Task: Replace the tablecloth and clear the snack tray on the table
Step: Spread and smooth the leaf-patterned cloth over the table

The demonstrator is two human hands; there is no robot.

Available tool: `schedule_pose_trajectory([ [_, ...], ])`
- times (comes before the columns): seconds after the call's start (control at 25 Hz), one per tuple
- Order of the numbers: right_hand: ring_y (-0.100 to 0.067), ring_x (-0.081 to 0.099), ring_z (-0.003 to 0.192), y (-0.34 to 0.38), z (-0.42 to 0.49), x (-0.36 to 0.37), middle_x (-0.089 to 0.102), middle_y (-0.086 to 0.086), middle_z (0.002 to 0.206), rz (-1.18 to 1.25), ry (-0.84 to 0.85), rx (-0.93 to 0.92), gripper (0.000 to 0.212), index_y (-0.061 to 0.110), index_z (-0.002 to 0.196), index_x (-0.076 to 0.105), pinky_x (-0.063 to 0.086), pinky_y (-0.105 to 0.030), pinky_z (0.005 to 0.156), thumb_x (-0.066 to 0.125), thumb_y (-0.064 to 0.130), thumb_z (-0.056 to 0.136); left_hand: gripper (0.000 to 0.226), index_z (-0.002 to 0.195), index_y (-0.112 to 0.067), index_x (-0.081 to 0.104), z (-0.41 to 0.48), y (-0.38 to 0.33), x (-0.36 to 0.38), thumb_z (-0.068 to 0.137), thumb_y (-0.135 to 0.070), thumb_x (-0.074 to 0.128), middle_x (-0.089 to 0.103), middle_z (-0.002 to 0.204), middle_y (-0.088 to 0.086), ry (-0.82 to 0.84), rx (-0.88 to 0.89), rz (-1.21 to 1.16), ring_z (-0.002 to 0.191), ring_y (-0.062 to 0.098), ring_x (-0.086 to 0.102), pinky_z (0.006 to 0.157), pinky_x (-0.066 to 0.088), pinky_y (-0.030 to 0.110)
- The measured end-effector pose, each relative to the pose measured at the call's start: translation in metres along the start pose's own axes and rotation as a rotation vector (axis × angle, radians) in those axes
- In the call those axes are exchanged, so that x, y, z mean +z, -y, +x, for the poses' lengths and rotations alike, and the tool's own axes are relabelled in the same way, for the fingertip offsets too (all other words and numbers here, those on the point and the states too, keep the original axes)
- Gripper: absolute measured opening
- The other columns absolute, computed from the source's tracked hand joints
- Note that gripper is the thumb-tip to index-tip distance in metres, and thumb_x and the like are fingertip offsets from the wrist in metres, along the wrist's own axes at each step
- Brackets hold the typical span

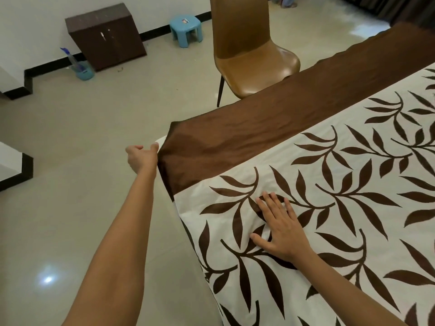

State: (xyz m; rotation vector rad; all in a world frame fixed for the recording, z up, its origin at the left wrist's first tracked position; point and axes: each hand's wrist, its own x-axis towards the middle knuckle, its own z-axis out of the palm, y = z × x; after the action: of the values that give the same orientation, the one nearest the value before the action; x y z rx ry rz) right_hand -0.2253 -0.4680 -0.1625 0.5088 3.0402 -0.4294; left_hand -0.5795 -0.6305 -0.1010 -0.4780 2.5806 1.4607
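— Where is the tablecloth (pixel 235 137) lying?
— It is lying spread out flat (white with brown leaves, brown border). The left hand (pixel 141 158) is pinching its far corner.
— And the right hand (pixel 280 229)?
— It is pressing flat on the cloth, fingers straight, near the edge. A chair (pixel 254 50) is standing beyond.

Bare floor (pixel 70 220) leaves passage from seven to ten o'clock, the flat tablecloth (pixel 353 161) lies open toward three, and a chair (pixel 254 57) at twelve crowds its brown edge.
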Motion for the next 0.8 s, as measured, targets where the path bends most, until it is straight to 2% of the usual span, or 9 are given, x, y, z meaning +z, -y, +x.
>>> schedule_pose_trajectory([
  [0.08, -0.017, 0.003, 0.148, 0.000, -0.001, 0.002, 0.009, 0.000, 0.161, 0.008, -0.008, 0.003, 0.087, 0.023, 0.153, 0.016, 0.007, -0.047, 0.118, 0.031, 0.074, 0.084, 0.055, 0.128, -0.002, 0.042, -0.008, 0.013, 0.014, 0.090, -0.039, 0.057, 0.050, 0.133, 0.019, 0.006, -0.124, 0.021, 0.119, 0.038, 0.052, 0.099, 0.046, 0.042],
  [0.2, -0.018, 0.018, 0.146, 0.003, 0.005, 0.001, 0.025, 0.001, 0.157, 0.066, -0.057, 0.044, 0.082, 0.025, 0.150, 0.028, 0.015, -0.044, 0.119, 0.030, 0.074, 0.085, 0.064, 0.135, -0.003, 0.043, -0.014, 0.035, 0.022, 0.091, -0.048, 0.053, 0.050, 0.136, 0.014, 0.231, -0.372, -0.083, 0.118, 0.035, 0.053, 0.095, 0.049, 0.042],
  [0.32, -0.022, 0.028, 0.143, 0.017, 0.026, -0.002, 0.036, -0.003, 0.152, 0.118, -0.081, 0.081, 0.077, 0.024, 0.148, 0.033, 0.017, -0.039, 0.117, 0.032, 0.071, 0.086, 0.083, 0.136, -0.003, 0.043, -0.019, 0.038, 0.010, 0.077, -0.055, 0.071, 0.052, 0.134, 0.009, 0.551, -0.286, 0.058, 0.118, 0.033, 0.055, 0.093, 0.050, 0.043],
  [0.4, -0.026, 0.035, 0.138, 0.030, 0.044, -0.002, 0.044, -0.007, 0.145, 0.104, -0.101, 0.081, 0.072, 0.021, 0.142, 0.042, 0.025, -0.041, 0.114, 0.036, 0.066, 0.087, 0.081, 0.133, -0.002, 0.045, -0.016, 0.031, 0.000, 0.072, -0.040, 0.082, 0.054, 0.130, 0.010, 0.699, -0.195, 0.350, 0.119, 0.032, 0.054, 0.094, 0.049, 0.039],
  [0.44, -0.026, 0.041, 0.132, 0.034, 0.053, -0.003, 0.049, -0.008, 0.138, 0.108, -0.123, 0.083, 0.068, 0.019, 0.136, 0.049, 0.032, -0.042, 0.111, 0.038, 0.064, 0.087, 0.079, 0.131, -0.002, 0.047, -0.013, 0.027, -0.005, 0.070, -0.032, 0.085, 0.055, 0.130, 0.010, 0.745, -0.180, 0.489, 0.118, 0.031, 0.055, 0.096, 0.048, 0.039],
  [0.52, -0.023, 0.048, 0.122, 0.039, 0.069, -0.008, 0.053, -0.007, 0.129, 0.134, -0.154, 0.092, 0.060, 0.017, 0.126, 0.057, 0.041, -0.041, 0.104, 0.040, 0.061, 0.087, 0.077, 0.129, -0.003, 0.049, -0.007, 0.023, -0.013, 0.067, -0.029, 0.087, 0.056, 0.130, 0.011, 0.775, -0.158, 0.678, 0.117, 0.030, 0.055, 0.101, 0.046, 0.041],
  [0.6, -0.023, 0.046, 0.125, 0.042, 0.083, -0.011, 0.050, -0.007, 0.134, 0.146, -0.188, 0.084, 0.059, 0.018, 0.128, 0.054, 0.038, -0.040, 0.105, 0.041, 0.059, 0.088, 0.075, 0.126, -0.004, 0.051, -0.002, 0.022, -0.019, 0.068, -0.034, 0.086, 0.057, 0.126, 0.010, 0.748, -0.131, 0.725, 0.115, 0.031, 0.055, 0.100, 0.046, 0.041],
  [0.68, -0.025, 0.035, 0.137, 0.044, 0.095, -0.013, 0.041, -0.008, 0.146, 0.130, -0.186, 0.060, 0.061, 0.019, 0.136, 0.048, 0.030, -0.043, 0.111, 0.043, 0.058, 0.089, 0.066, 0.120, -0.007, 0.055, 0.001, 0.027, -0.024, 0.068, -0.034, 0.086, 0.061, 0.117, 0.008, 0.725, -0.135, 0.557, 0.108, 0.029, 0.058, 0.092, 0.048, 0.038],
  [0.8, -0.023, 0.012, 0.147, 0.051, 0.109, -0.012, 0.018, -0.005, 0.159, 0.119, -0.045, 0.031, 0.072, 0.025, 0.148, 0.029, 0.012, -0.042, 0.116, 0.041, 0.063, 0.089, 0.055, 0.123, -0.008, 0.058, -0.003, 0.034, -0.030, 0.076, -0.024, 0.080, 0.066, 0.120, 0.009, 0.751, -0.211, -0.048, 0.103, 0.023, 0.065, 0.085, 0.052, 0.033],
])
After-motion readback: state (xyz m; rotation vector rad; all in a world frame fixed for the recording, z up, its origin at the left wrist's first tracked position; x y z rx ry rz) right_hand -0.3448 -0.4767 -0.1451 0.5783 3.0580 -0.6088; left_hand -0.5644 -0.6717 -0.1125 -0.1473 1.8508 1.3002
